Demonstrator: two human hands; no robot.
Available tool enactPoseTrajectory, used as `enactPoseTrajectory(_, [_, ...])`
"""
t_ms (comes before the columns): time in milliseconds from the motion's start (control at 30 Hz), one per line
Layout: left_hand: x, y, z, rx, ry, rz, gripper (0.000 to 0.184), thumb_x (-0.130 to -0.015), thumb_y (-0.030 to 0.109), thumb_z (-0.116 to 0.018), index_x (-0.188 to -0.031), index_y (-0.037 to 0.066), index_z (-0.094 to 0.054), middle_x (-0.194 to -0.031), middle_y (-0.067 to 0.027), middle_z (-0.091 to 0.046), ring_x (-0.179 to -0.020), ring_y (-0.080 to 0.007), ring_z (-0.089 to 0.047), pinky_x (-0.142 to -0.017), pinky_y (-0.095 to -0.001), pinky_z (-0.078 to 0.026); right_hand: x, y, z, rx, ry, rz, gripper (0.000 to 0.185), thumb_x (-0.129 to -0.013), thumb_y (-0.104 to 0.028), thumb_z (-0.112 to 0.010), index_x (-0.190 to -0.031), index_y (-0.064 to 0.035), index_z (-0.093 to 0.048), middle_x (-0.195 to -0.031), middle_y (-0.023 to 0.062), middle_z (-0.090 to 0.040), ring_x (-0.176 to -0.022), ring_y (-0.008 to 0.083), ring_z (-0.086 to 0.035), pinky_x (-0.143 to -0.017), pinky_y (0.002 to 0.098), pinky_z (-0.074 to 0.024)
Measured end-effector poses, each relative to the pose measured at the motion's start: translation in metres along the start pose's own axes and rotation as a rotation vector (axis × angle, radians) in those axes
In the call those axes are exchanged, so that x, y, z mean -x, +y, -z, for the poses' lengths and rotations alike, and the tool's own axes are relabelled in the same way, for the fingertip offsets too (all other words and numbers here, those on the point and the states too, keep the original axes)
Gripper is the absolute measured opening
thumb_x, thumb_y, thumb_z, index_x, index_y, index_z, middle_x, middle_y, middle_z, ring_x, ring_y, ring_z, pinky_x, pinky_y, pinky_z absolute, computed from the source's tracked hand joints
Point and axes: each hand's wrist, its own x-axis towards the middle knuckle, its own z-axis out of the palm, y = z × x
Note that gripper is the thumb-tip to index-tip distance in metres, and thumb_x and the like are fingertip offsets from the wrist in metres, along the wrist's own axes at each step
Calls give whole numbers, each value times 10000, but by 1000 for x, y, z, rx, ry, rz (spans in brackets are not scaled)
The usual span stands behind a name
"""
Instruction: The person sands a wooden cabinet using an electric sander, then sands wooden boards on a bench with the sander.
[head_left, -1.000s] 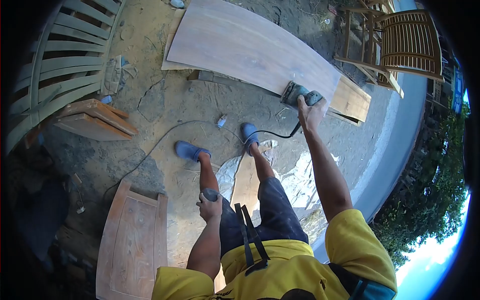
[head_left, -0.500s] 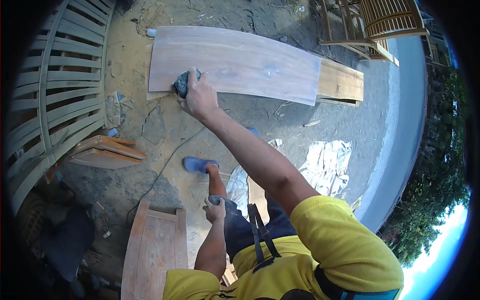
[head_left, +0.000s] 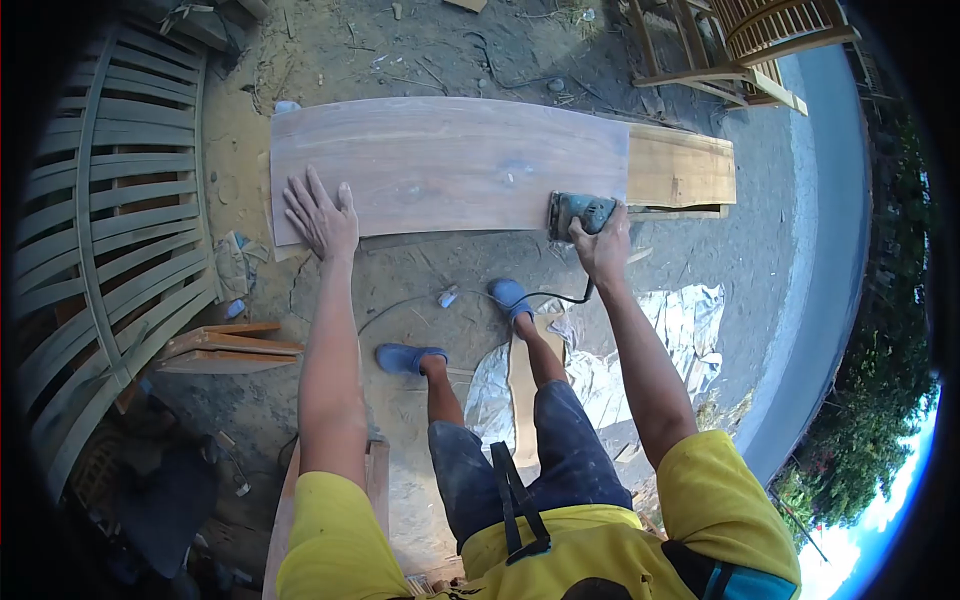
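Handheld power sander, boxy, dusty teal, with a black cord [head_left: 580, 208], sits at the near edge of a long, pale brown, gently curved wooden panel [head_left: 450, 160], close to its right end and slightly overhanging that edge. Your right hand [head_left: 603, 250] is clamped on the sander, thumb and fingers wrapped around its body; whether the motor is running cannot be told. Your left hand [head_left: 325, 222] lies palm down at the panel's near left corner, fingers spread apart and gripping nothing. Compared with half a second ago, two positions differ: the sander has passed from the panel's left end to its right, and your left hand has left your left knee for the panel. Both hands now engage the same piece, one at each end; judged from this posture, the left probably steadies the panel or feels its surface while the right guides the tool. Beyond the panel's right end, and partly beneath it, shows a lighter, yellow-brown wooden board [head_left: 685, 165]. The cord curves down from your right hand toward your blue rubber clog [head_left: 512, 297], one of a pair on the ground just short of the panel.
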Motion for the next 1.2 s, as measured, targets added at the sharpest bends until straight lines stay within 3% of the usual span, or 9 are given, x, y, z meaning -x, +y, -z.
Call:
enactPoseTrajectory(100, [-17, 6, -12, -86, 19, 67, 763, -1074, 554, -491, -1709, 185, -286, -1770, -185, -210, -1634, -419, -170, -1302, -619, -151, -47, 42, 16, 20, 77, -125, 780, -803, -388, -843, -1315, 80, -487, -1058, 356, -686, -1017, 531, -684, -905, 549, -551])
enactPoseTrajectory(233, [-14, 15, -4, -97, -16, 115, 797, -1052, 565, -494, -1721, 201, -261, -1778, -187, -191, -1644, -410, -147, -1310, -607, -115, -101, 38, 10, 51, 112, -185, 748, -824, -413, -842, -1262, 85, -496, -1041, 364, -696, -984, 536, -693, -887, 563, -545])
enactPoseTrajectory(333, [-19, 18, 4, -67, -19, 133, 798, -1037, 534, -527, -1718, 204, -272, -1778, -180, -198, -1644, -404, -154, -1312, -596, -120, -130, -18, -12, 31, 38, -140, 757, -859, -439, -822, -1266, 101, -481, -1037, 378, -690, -992, 551, -683, -884, 571, -541])
enactPoseTrajectory(400, [-18, 19, 6, -60, -16, 155, 798, -1029, 518, -543, -1716, 206, -282, -1778, -175, -204, -1644, -401, -160, -1314, -590, -121, -134, -68, -34, 92, 104, 126, 748, -883, -436, -800, -1297, 94, -471, -1024, 382, -682, -997, 560, -673, -883, 576, -542])
enactPoseTrajectory(467, [-19, 19, 7, -53, -12, 150, 770, -1024, 464, -575, -1700, 204, -315, -1771, -156, -232, -1635, -392, -196, -1308, -596, -157, -131, -129, -53, -5, 35, 150, 779, -911, -433, -775, -1395, 81, -445, -1092, 378, -655, -976, 547, -671, -870, 567, -548])
enactPoseTrajectory(700, [-20, 19, 14, 80, 12, 206, 658, -1041, 278, -507, -1643, 63, -350, -1719, -165, -324, -1621, -369, -244, -1307, -576, -169, -81, -330, -112, -191, -188, 363, 947, -877, -422, -805, -1539, 75, -345, -1218, 371, -521, -842, 540, -699, -726, 574, -601])
enactPoseTrajectory(900, [-21, 16, 11, 163, -17, 282, 650, -1045, 235, -486, -1633, 10, -326, -1686, -180, -351, -1614, -356, -266, -1306, -570, -178, -56, -458, -161, -248, -349, 512, 1013, -835, -373, -854, -1574, 38, -297, -1270, 346, -514, -867, 496, -733, -738, 546, -623])
enactPoseTrajectory(1067, [-19, 14, 8, 154, 5, 277, 649, -1051, 239, -483, -1636, 7, -325, -1699, -192, -335, -1621, -353, -255, -1311, -569, -164, -68, -451, -152, -189, -439, 685, 1021, -824, -361, -866, -1583, 23, -301, -1270, 330, -520, -861, 475, -740, -734, 544, -626])
enactPoseTrajectory(1200, [-15, 15, 10, 96, -28, 264, 630, -1064, 256, -465, -1632, 19, -334, -1693, -196, -347, -1618, -355, -254, -1318, -556, -135, -71, -425, -137, -166, -405, 589, 1006, -825, -347, -866, -1583, 6, -307, -1253, 314, -526, -858, 465, -739, -726, 533, -626])
